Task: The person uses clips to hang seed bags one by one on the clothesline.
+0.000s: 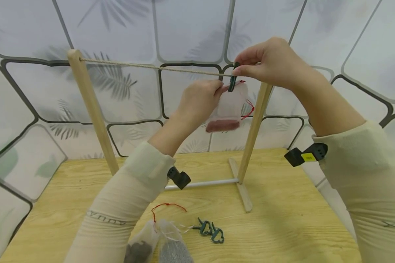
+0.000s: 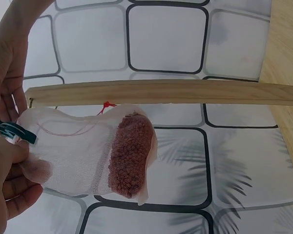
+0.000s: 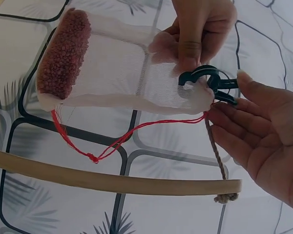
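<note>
A white mesh bag (image 1: 232, 104) with dark red granules (image 2: 132, 156) in its bottom hangs at a beige rope (image 1: 135, 66). My left hand (image 1: 200, 98) pinches the bag near its top edge, fingers partly behind the mesh in the left wrist view. My right hand (image 1: 271, 64) squeezes the handles of a dark green plastic clip (image 3: 205, 80) between thumb and fingers. The clip's curved jaws lie over the bag's gathered top, right at the rope. A red drawstring (image 3: 136, 127) loops down along the bag's side.
Wooden posts (image 1: 92, 106) hold the rope at each end, joined low down by a white rod (image 1: 214, 183). On the wooden table (image 1: 283, 204) lie two more filled mesh bags, one with grey contents (image 1: 174, 252), beside loose green clips (image 1: 217, 235). A patterned wall stands behind.
</note>
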Demonstrator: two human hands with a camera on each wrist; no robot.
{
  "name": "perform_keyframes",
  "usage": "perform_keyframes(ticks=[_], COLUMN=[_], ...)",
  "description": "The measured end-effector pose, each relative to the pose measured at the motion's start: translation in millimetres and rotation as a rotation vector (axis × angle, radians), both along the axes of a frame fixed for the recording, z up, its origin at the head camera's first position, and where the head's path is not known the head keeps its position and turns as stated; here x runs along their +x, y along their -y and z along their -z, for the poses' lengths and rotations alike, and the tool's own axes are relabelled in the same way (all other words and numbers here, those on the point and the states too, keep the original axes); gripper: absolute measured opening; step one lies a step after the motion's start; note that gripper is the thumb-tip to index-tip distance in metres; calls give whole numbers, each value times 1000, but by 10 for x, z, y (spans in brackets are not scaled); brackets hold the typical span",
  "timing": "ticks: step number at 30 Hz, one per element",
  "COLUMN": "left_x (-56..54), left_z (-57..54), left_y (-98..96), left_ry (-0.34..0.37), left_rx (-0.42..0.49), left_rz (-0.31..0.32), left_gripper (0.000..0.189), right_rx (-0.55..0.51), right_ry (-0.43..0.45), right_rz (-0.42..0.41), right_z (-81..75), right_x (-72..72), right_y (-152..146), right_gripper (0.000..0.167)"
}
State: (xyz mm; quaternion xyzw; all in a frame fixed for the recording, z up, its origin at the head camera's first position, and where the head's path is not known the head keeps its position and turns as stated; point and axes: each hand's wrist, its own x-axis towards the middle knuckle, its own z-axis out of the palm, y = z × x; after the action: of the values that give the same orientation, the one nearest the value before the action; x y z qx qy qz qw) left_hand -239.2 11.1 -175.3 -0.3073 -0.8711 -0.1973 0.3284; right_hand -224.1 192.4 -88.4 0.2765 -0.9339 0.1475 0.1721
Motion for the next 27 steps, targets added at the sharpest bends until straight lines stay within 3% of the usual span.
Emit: perform_keyframes(ticks=[5,11,16,21,24,27], left_x=[-29,-55,-93,-121,-126,-127], left_z=[16,34,103,183,233,279], left_y=[27,67,91,98,120,153], left_ry=[36,218,347,433,467,534], left_rx=[14,-29,-87,-152,-204,-258], left_rz=[0,-47,-77,-87,-82,-63], left_gripper=[32,40,44,45,45,50], right_rx=[35,30,49,25,27,58], right_ry=[82,82,-12,-103,-144,-218], right_rz=[-10,-2,34,48,18,-83], right_z=[-43,-44,-40,3,60,122], right_x=[41,98,176,272,334,377], right_y=[-1,-8,-40,-88,-117,-139], right_gripper=[44,49,46,40,32,19])
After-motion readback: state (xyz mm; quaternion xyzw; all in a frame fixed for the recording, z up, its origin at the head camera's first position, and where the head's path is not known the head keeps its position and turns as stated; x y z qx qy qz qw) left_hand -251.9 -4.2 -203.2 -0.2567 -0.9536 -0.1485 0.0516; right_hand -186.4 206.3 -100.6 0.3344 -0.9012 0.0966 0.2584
